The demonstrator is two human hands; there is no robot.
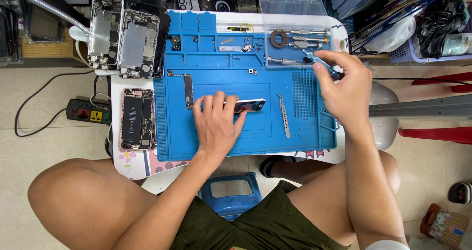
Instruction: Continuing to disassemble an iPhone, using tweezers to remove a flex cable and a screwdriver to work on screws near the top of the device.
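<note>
At the far left of the surface lie three opened phones: two silver shells stacked at the top corner and a rose-gold one below, its black battery exposed. None of them is touched.

Moving right onto the blue mat, a narrow circuit board lies just left of our left hand. That hand rests flat, fingers spread narrow, pressing on a small phone that sits near the mat's centre; only its right end shows past the fingertips. We judge it light, stiff and thin, with slick faces and fragile parts, so it is best held by its long edges or pinned flat as it is now.

Just right of the phone lie tweezers, untouched, well clear of both hands.

Further right, our right hand is closed on a blue screwdriver, its tip pointing up-left over the clear tray of tools. This hand is well apart from the phone, up and to its right. The driver looks light, rigid and easy to roll between the fingertips.
</note>
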